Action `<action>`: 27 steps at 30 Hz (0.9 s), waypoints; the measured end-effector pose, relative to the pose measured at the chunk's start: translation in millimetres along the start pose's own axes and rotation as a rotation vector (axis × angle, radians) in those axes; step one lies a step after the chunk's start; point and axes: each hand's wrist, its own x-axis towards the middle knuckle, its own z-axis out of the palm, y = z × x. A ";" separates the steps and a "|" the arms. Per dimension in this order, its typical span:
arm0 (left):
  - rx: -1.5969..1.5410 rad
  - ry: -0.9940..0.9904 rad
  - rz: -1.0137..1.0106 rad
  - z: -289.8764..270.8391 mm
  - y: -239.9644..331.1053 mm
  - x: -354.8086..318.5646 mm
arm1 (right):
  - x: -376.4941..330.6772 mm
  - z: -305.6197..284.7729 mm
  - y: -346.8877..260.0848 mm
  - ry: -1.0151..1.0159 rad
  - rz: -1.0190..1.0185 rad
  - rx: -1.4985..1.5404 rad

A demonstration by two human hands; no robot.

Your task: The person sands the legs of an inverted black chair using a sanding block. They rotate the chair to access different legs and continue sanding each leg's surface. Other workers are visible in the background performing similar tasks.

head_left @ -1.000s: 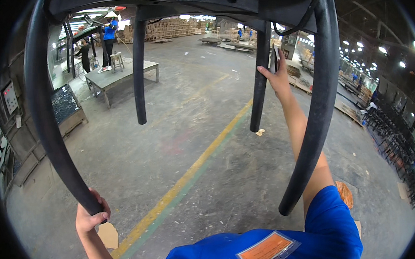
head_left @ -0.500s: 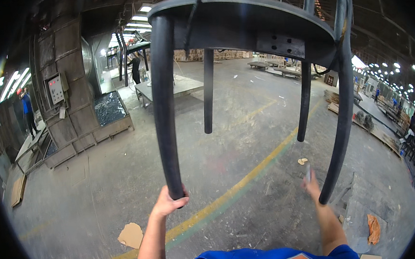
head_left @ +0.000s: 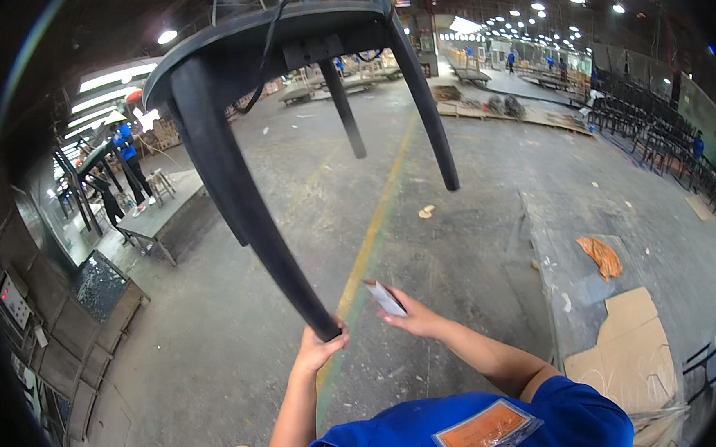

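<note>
A dark grey chair (head_left: pixel 224 41) hangs above the floor in front of me, tilted, its legs pointing down. A black cord runs past its seat. Near the lower tip of the closest chair leg (head_left: pixel 265 237), my left hand (head_left: pixel 322 348) is closed around the wood. My right hand (head_left: pixel 417 316) is closed on a small flat pad (head_left: pixel 387 299), whitish with a reddish-brown edge, perhaps folded sandpaper. The pad is just right of that leg's end, apart from it. Another leg is largely hidden behind the nearest one.
Crumpled orange material (head_left: pixel 601 258) and torn cardboard (head_left: pixel 628 350) lie on the floor at right. A water-filled tank (head_left: pixel 95 286) and a control box (head_left: pixel 14 303) stand at left. People work near a platform (head_left: pixel 169 210). Stacked dark chairs (head_left: pixel 656 136) line the far right.
My view has turned to the right, and the chair appears farther left and more slanted. My right hand has come from beside the right leg to near my left hand, which still grips its leg.
</note>
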 end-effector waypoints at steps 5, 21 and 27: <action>0.231 -0.095 -0.002 41.9 -9.3 12.3 | 7.0 34.4 -68.2 0.170 -0.040 0.310; 0.617 1.251 0.696 -147.5 103.4 -49.8 | -17.2 25.5 -102.9 0.307 -0.105 0.426; 0.545 0.963 0.419 -163.8 109.1 -81.3 | -19.1 8.2 -88.2 0.375 -0.163 0.427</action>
